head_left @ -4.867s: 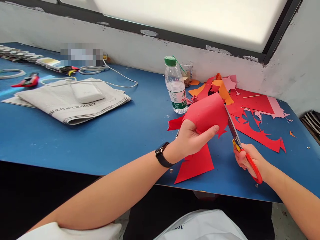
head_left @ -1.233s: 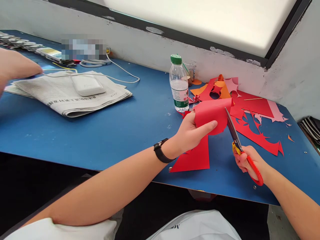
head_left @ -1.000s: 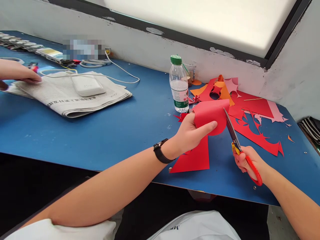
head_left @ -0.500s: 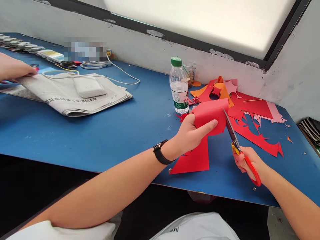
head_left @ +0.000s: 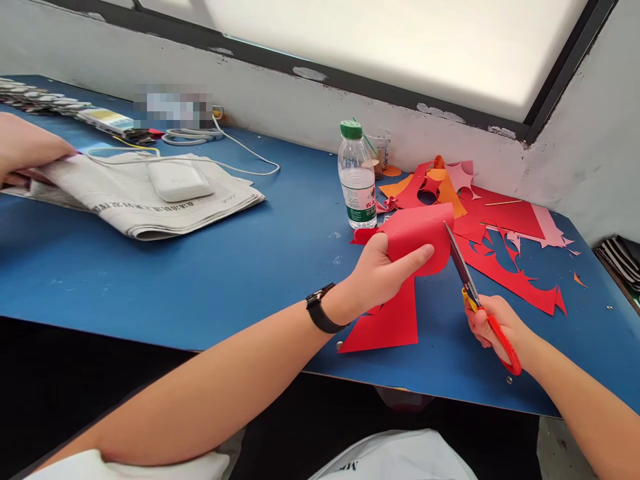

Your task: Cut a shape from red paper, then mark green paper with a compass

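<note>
My left hand (head_left: pixel 383 273) grips a piece of red paper (head_left: pixel 420 230), thumb on the near face and fingers hidden behind it. The paper is bent and held above the table. My right hand (head_left: pixel 495 323) is closed round the red and yellow handles of a pair of scissors (head_left: pixel 463 267). The blades point up and to the left, and their tips meet the paper's right edge. Below my left hand lies another red sheet (head_left: pixel 390 327) on the table.
A water bottle (head_left: pixel 357 180) with a green cap stands behind my left hand. Cut red, pink and orange scraps (head_left: pixel 520 280) spread to the right on the blue table (head_left: pixel 225 280). At left, another person's hand (head_left: pixel 35 147) touches a folded newspaper (head_left: pixel 145 213) bearing a white box-like device (head_left: pixel 177 179).
The red paper's lower right edge now looks rounder, and the scissors have shifted slightly left along it. The other person's hand at left has moved a little lower over the newspaper.
</note>
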Action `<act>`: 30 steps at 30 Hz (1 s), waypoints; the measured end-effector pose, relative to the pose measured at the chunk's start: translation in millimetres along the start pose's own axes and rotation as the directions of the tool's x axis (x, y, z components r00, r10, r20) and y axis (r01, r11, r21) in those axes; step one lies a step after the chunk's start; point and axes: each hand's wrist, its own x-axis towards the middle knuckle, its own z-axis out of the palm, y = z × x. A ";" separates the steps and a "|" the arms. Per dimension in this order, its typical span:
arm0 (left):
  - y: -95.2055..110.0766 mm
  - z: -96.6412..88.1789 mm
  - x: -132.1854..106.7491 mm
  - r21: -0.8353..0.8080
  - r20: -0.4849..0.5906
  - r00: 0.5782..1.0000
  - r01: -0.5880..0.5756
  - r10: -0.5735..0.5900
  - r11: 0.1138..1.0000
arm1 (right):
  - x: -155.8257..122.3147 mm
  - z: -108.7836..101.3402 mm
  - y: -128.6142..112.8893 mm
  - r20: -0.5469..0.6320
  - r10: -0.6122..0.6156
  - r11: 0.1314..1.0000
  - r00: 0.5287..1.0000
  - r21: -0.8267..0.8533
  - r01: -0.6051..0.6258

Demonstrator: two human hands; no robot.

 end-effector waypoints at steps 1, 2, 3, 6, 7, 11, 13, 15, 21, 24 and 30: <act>0.0 0.1 0.0 -0.012 0.000 1.000 0.005 -0.005 1.000 | -0.1 0.0 -0.3 -0.001 0.000 1.000 1.000 -0.004 0.000; 0.1 0.3 0.0 -0.022 -0.005 1.000 0.014 -0.014 1.000 | -0.1 0.0 -0.7 -0.005 0.001 1.000 1.000 -0.007 -0.001; 0.2 0.5 0.0 -0.025 -0.008 1.000 0.022 -0.022 0.999 | -0.2 0.0 -1.2 -0.008 0.002 1.000 1.000 -0.010 -0.002; 0.8 0.4 -0.1 -0.005 -0.006 1.000 0.018 -0.018 1.000 | 0.1 0.3 -3.1 -0.013 0.009 1.000 1.000 -0.013 -0.009; 1.2 0.3 -0.3 0.005 -0.004 1.000 0.012 -0.012 1.000 | 0.3 0.5 -4.0 -0.016 0.014 1.000 1.000 -0.016 -0.014; 3.6 0.4 -1.2 0.031 0.005 1.000 0.001 -0.001 1.000 | 1.0 0.9 -8.1 -0.023 0.043 0.999 0.999 -0.026 -0.044; 4.0 1.1 -1.4 0.026 0.007 1.000 0.010 -0.010 1.000 | 0.8 0.9 -9.6 -0.016 0.056 0.998 0.998 -0.026 -0.056; 3.4 1.6 -1.4 0.012 -0.005 1.000 0.001 -0.001 1.000 | 0.2 0.7 -10.2 -0.014 0.060 0.998 0.998 -0.030 -0.061; 3.6 -0.9 -2.7 0.092 0.027 0.998 0.048 -0.050 0.995 | 0.0 0.2 -8.2 -0.006 0.074 0.996 0.997 -0.042 -0.074; 7.6 -1.9 -4.8 0.178 0.011 0.992 0.122 -0.126 0.976 | 0.3 0.3 -8.6 0.003 0.079 0.996 0.997 -0.044 -0.079; 12.0 -0.3 -6.8 0.241 -0.007 0.989 0.143 -0.146 0.960 | 0.6 0.6 -13.8 -0.017 0.059 0.995 0.998 -0.086 -0.060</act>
